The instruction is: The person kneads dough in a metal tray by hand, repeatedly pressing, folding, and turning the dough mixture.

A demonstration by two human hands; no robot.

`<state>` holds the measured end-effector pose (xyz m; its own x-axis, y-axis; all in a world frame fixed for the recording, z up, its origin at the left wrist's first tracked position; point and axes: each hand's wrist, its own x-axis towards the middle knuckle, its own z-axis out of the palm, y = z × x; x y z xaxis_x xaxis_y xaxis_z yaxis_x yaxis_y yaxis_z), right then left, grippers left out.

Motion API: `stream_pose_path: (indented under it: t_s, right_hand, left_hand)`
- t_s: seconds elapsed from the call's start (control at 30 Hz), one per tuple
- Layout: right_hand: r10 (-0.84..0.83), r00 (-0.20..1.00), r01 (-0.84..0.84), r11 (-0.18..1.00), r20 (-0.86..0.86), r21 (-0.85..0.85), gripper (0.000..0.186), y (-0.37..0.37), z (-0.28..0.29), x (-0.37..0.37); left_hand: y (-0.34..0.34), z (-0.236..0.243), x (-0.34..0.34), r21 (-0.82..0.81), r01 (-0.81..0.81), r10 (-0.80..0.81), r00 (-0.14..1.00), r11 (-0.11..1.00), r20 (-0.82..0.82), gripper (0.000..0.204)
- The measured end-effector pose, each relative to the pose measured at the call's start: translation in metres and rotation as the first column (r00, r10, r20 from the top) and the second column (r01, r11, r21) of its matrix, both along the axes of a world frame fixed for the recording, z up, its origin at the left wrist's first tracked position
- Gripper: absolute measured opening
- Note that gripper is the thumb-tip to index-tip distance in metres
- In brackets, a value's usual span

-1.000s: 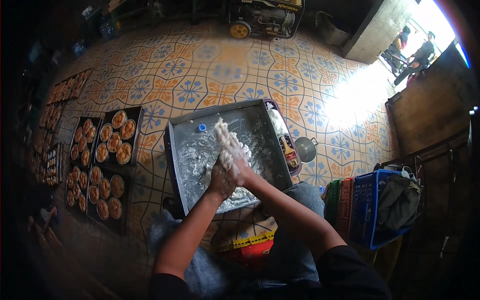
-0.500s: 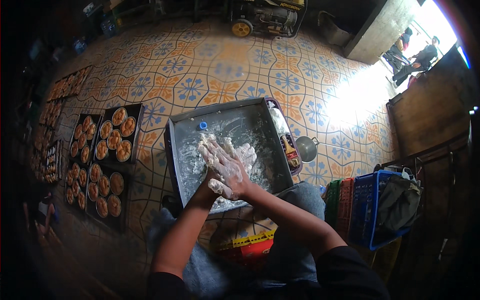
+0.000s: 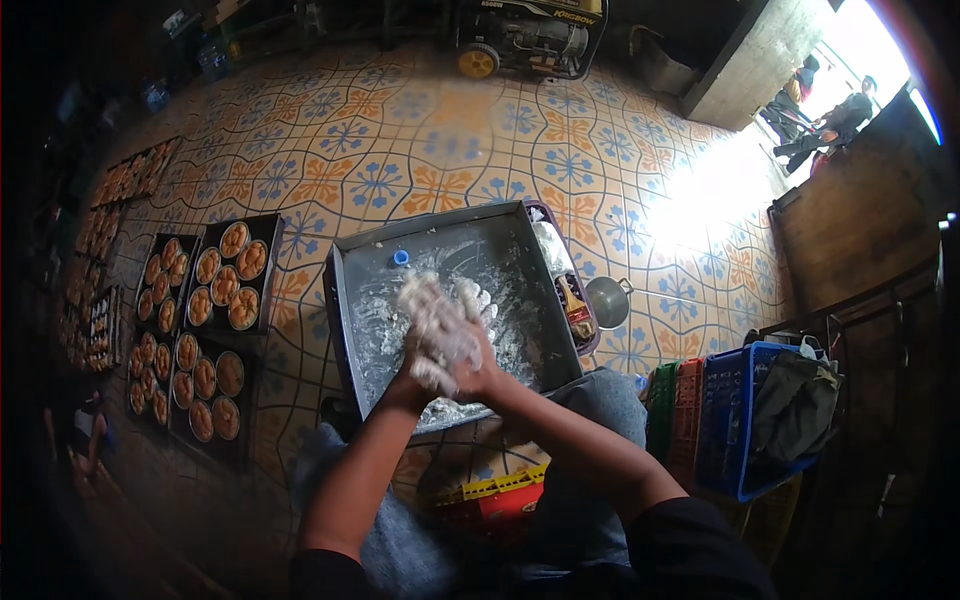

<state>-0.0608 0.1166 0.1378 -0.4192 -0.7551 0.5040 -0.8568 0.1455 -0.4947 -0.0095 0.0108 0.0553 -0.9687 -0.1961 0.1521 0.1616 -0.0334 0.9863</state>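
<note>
My left hand (image 3: 410, 362) and my right hand (image 3: 450, 340) overlap over a square metal pan (image 3: 360, 330), coated in pale dough (image 3: 470, 295). The right is on top and largely hides the left; motion blurs the fingers. Loose flour and dough smears cover the pan's bottom around them. A small blue cap (image 3: 400, 258) lies behind the hands. Against the pan's right side, a purple tray (image 3: 540, 208) holds a white bag (image 3: 549, 243) and a brush (image 3: 572, 301).
Black trays of round pastries (image 3: 250, 330) stand at left, a metal pot (image 3: 606, 301) and plastic crates (image 3: 737, 420) at right. A generator (image 3: 520, 40) stands at the back. Two people (image 3: 838, 120) sit at the bright doorway; another person (image 3: 88, 430) is at far lower left.
My overlapped hands have come lower and nearer me than a second ago. Since half a second ago, the top hand's fingers have shifted slightly and become more blurred.
</note>
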Motion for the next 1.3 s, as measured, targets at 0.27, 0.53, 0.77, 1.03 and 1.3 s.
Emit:
stream_pose_path:
  t_s: [0.27, 0.53, 0.77, 1.03, 1.3]
  right_hand:
    - [0.140, 0.984, -0.135, 0.990, 0.107, -0.050, 0.082, -0.011, 0.003, 0.007]
    - [-0.008, 0.962, 0.126, 0.900, 0.275, -0.416, 0.076, -0.002, 0.003, -0.040]
    - [-0.257, 0.883, 0.387, 0.873, 0.393, -0.297, 0.024, 0.042, 0.026, -0.064]
    - [-0.329, 0.942, 0.306, 0.921, 0.062, 0.241, 0.032, 0.028, 0.011, -0.026]
    - [-0.163, 0.954, 0.184, 0.981, 0.251, -0.061, 0.025, 0.025, 0.015, -0.047]
  left_hand:
    - [0.001, 0.013, 0.010, 0.882, 0.187, -0.342, 0.939, 0.433, -0.031, 0.044]
    - [0.002, 0.005, 0.010, 0.909, 0.341, -0.448, 0.869, 0.238, -0.209, 0.041]
    - [0.010, 0.056, 0.000, 0.868, -0.060, -0.270, 0.938, 0.493, 0.218, 0.051]
    - [0.005, 0.020, -0.004, 0.782, -0.079, -0.086, 0.982, 0.618, 0.167, 0.043]
    - [0.004, 0.042, -0.012, 0.764, -0.037, -0.111, 0.984, 0.645, 0.142, 0.047]
